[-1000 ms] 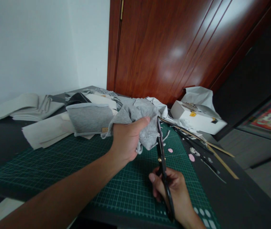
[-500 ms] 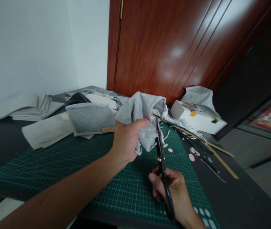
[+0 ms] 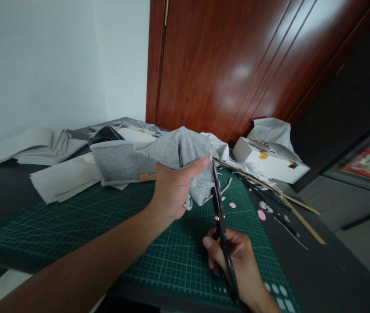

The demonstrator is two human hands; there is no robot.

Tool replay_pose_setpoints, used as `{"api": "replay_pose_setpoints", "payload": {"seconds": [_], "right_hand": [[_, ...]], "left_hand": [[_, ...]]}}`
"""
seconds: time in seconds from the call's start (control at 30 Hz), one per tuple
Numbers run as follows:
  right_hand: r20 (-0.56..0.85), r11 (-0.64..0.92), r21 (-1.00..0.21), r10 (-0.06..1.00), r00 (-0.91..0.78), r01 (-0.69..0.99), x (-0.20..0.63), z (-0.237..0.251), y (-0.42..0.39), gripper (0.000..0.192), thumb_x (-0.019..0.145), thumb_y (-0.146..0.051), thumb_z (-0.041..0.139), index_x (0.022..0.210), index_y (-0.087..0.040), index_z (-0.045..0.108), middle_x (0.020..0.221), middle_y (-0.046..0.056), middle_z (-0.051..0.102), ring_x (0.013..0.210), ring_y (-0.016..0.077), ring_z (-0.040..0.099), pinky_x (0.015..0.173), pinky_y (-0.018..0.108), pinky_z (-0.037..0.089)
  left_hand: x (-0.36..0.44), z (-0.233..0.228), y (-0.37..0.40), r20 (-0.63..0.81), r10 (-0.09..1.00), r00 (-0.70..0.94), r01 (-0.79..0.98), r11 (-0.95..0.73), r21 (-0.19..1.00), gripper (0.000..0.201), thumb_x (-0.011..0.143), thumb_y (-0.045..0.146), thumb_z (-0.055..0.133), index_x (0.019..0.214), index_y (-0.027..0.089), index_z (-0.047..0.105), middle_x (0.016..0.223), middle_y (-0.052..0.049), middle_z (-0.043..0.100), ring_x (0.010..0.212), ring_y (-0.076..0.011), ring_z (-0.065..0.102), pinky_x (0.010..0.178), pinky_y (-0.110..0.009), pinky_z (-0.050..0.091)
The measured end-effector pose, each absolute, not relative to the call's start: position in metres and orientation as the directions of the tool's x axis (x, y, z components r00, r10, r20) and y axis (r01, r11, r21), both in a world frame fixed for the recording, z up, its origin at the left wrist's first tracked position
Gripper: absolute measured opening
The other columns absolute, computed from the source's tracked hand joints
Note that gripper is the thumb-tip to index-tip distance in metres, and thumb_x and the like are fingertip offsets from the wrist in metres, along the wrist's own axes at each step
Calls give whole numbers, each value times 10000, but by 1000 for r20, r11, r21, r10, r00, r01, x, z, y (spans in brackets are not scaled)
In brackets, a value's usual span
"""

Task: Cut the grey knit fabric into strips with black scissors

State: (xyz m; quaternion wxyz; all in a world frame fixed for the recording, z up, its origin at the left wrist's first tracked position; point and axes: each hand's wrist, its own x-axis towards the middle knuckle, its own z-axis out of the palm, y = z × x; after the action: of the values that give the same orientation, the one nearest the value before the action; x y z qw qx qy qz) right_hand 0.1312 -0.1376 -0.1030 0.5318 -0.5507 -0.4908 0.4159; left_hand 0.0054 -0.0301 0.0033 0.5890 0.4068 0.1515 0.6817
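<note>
My left hand (image 3: 171,191) grips a bunched piece of grey fabric (image 3: 181,150) and holds it up above the green cutting mat (image 3: 106,226). In my right hand (image 3: 237,261) are black scissors (image 3: 219,213), blades pointing away from me. The blades run along the fabric's right edge, close beside my left thumb. Whether the blades are parted is hard to tell.
Folded grey and cream fabric pieces (image 3: 74,167) lie at the back left of the dark table. A white box (image 3: 268,163) sits at the back right, with wooden strips (image 3: 298,217) and pink scraps (image 3: 261,214) beside the mat. A brown door (image 3: 237,65) stands behind.
The grey fabric has been turned and re-bunched in my left hand, its top now lower and spread to the left. The scissors stay at nearly the same place.
</note>
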Motion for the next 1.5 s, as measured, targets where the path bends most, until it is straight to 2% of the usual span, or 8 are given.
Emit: {"api": "replay_pose_setpoints", "payload": {"seconds": [0.17, 0.53, 0.8, 0.97, 1.27, 1.5], "right_hand": [[62, 43, -992, 984, 166, 116, 132, -104, -137, 442, 826, -554, 775, 693, -157, 631, 460, -38, 543, 361, 69, 435, 360, 155, 351], [59, 43, -993, 988, 146, 111, 132, -101, -138, 410, 817, -517, 800, 714, -156, 634, 471, -34, 557, 373, 77, 453, 370, 164, 370], [56, 37, -994, 981, 186, 102, 130, -98, -137, 420, 782, -538, 815, 728, -154, 653, 482, -30, 562, 378, 86, 468, 358, 167, 389], [63, 42, -993, 980, 189, 111, 130, -97, -137, 419, 773, -534, 822, 724, -150, 662, 466, -28, 564, 361, 82, 457, 349, 163, 380], [75, 49, -990, 978, 197, 136, 131, -99, -137, 432, 799, -557, 792, 710, -158, 652, 471, -28, 561, 368, 84, 459, 355, 165, 371], [90, 64, -988, 978, 187, 141, 132, -99, -137, 404, 819, -531, 784, 714, -162, 659, 465, -39, 542, 363, 80, 450, 355, 166, 368]], "left_hand": [[5, 4, -30, 398, 917, 17, -676, -283, 680, 182, 701, 174, 822, 843, 240, 729, 954, -23, 781, 1011, -253, 722, 933, -430, 580], [7, 4, -32, 436, 900, -28, -653, -347, 673, 176, 728, 151, 800, 671, 248, 665, 674, 28, 718, 1002, -225, 720, 968, -399, 547], [6, 2, -34, 481, 875, -53, -581, -419, 698, 120, 753, 163, 781, 776, 260, 714, 696, 19, 726, 1041, -241, 715, 1002, -406, 532], [6, 0, -33, 479, 877, -34, -554, -415, 721, 163, 743, 192, 803, 862, 280, 735, 768, 7, 753, 1055, -258, 711, 995, -434, 539], [5, 2, -31, 515, 853, -83, -514, -479, 711, 135, 750, 187, 797, 720, 267, 693, 652, 27, 706, 1037, -231, 709, 1003, -387, 528], [6, 2, -31, 507, 857, -87, -527, -472, 707, 125, 747, 174, 796, 741, 257, 702, 696, 22, 721, 1017, -233, 714, 997, -393, 534]]}}
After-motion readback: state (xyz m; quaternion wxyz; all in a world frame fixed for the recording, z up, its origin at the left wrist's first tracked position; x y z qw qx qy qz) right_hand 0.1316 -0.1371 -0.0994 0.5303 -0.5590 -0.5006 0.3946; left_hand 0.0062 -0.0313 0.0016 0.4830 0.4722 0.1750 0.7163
